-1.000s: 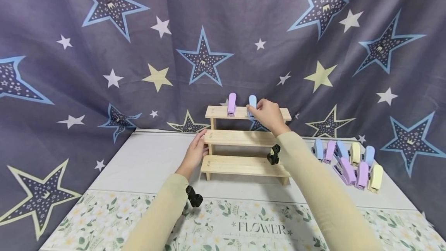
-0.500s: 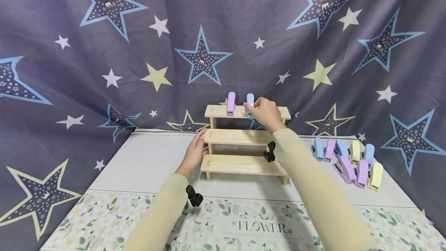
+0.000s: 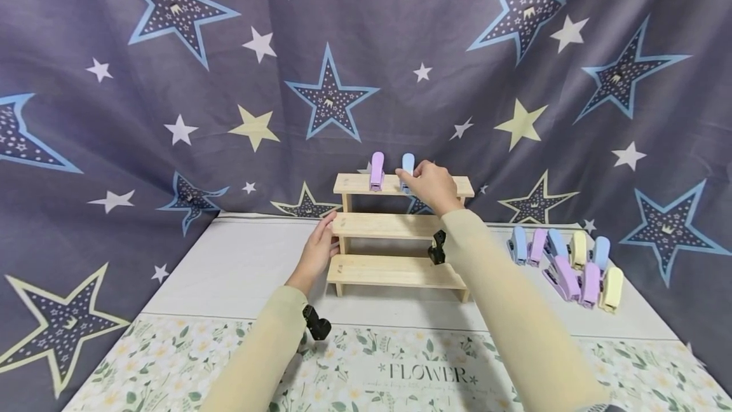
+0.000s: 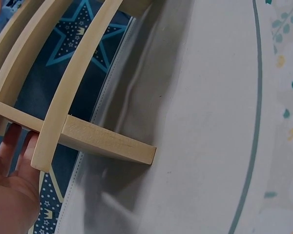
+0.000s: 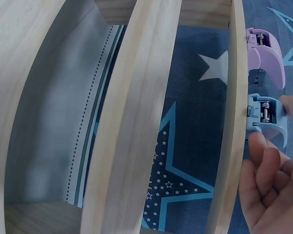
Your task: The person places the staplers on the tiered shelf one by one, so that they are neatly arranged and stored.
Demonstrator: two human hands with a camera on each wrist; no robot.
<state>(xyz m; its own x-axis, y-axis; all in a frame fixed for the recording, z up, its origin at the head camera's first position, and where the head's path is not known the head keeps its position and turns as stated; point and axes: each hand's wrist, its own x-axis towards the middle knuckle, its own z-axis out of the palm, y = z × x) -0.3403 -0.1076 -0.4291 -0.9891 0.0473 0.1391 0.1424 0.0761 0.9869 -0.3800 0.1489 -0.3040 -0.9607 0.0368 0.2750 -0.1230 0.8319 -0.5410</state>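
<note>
1. Blue stapler (image 3: 408, 163): one, on the top board of the wooden rack, its front end toward the viewer; partly covered by fingers.
2. Right hand (image 3: 431, 184): pinching the blue stapler between thumb and fingers, one on each side of it, as the right wrist view shows.
3. Purple stapler (image 3: 377, 170): one, on the same board, left of the blue one; near it but apart, and facing the same way.
4. Wooden rack (image 3: 400, 225): pale timber, three stepped boards on side supports, standing on the table.
5. Left hand (image 3: 316, 253): at the rack's left end, beside the middle board; fingers extended and spread, touching the wood.
6. Group of staplers (image 3: 566, 266): eight, close together on the table, right of the rack; three blue, three purple, two yellow.
7. Table covering (image 3: 257, 253): white, with a floral band (image 3: 171, 361) along the near side, lettered "FLOWER".
8. Sleeves (image 3: 509, 310): pair, pale yellow; a black device (image 3: 316, 323) at each wrist.
9. Curtain (image 3: 229, 62): dark grey-blue, printed with blue, yellow and white stars, hanging behind and at both sides.
</note>
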